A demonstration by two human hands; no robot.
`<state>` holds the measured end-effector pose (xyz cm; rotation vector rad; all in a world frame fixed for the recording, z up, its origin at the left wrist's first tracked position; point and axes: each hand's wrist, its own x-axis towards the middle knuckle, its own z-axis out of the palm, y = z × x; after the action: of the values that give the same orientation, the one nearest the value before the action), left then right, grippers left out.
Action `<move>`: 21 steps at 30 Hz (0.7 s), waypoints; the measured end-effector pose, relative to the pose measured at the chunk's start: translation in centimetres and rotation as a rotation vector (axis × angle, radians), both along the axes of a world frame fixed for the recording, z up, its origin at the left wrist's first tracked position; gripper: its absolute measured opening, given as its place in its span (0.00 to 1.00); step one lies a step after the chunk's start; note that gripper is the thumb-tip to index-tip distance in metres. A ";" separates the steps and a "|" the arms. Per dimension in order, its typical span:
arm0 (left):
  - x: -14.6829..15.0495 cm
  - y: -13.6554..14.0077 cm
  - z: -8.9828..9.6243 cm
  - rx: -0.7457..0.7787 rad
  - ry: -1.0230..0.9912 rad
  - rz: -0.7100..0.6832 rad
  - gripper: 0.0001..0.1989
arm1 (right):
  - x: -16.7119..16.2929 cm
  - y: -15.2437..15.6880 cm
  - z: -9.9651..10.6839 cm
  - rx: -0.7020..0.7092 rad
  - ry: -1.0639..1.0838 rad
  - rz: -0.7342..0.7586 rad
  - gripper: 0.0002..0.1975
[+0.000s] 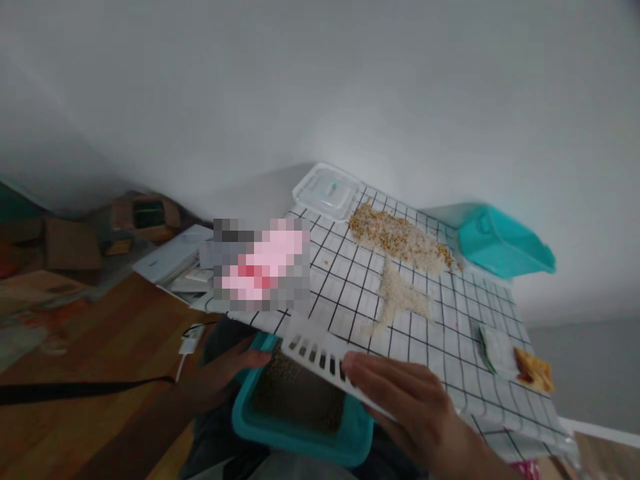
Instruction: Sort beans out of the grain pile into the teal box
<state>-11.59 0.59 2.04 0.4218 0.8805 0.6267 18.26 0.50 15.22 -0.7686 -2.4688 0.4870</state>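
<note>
Above my lap sits a teal plastic bin (280, 437) with brown granular material (300, 397) inside. My left hand (225, 370) grips its left rim, thumb on top and the other fingers mostly hidden. Over the bin's far right side slants a white slotted plastic piece (306, 331); its full shape cannot be made out. My right hand (415, 397) is closed on that piece near its right end, fingers lying across the slots' edge. Beyond, on the checked tablecloth (337, 280), lie a pile of yellow grains (383, 230) mixed with pale ones and a smaller pale grain pile (400, 293).
A clear plastic container (327, 190) stands at the table's back corner, against the wall. Another teal bin (503, 247) is at the back right. Small packets (533, 370) lie near the right edge. A pink item (275, 250) is pixelated. Boxes (73, 243) stand on the left floor.
</note>
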 end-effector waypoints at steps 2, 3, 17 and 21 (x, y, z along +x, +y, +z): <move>-0.3 0.2 0.0 0.006 -0.024 -0.001 0.22 | 0.2 -0.5 0.0 0.054 -0.014 0.012 0.20; -0.4 0.3 -0.1 0.001 -0.029 -0.003 0.21 | 0.5 -0.7 0.0 0.077 -0.012 0.014 0.19; -0.6 0.3 0.3 0.023 -0.025 0.022 0.17 | 0.2 12.4 1.8 0.111 -0.083 -0.490 0.13; -0.7 0.3 -0.4 0.022 -0.009 0.038 0.22 | 0.6 14.3 1.9 0.070 -0.124 -0.469 0.15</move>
<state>-12.24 0.85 1.63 0.4226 0.8750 0.6735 18.84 14.77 17.17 -1.3330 -2.2893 0.1817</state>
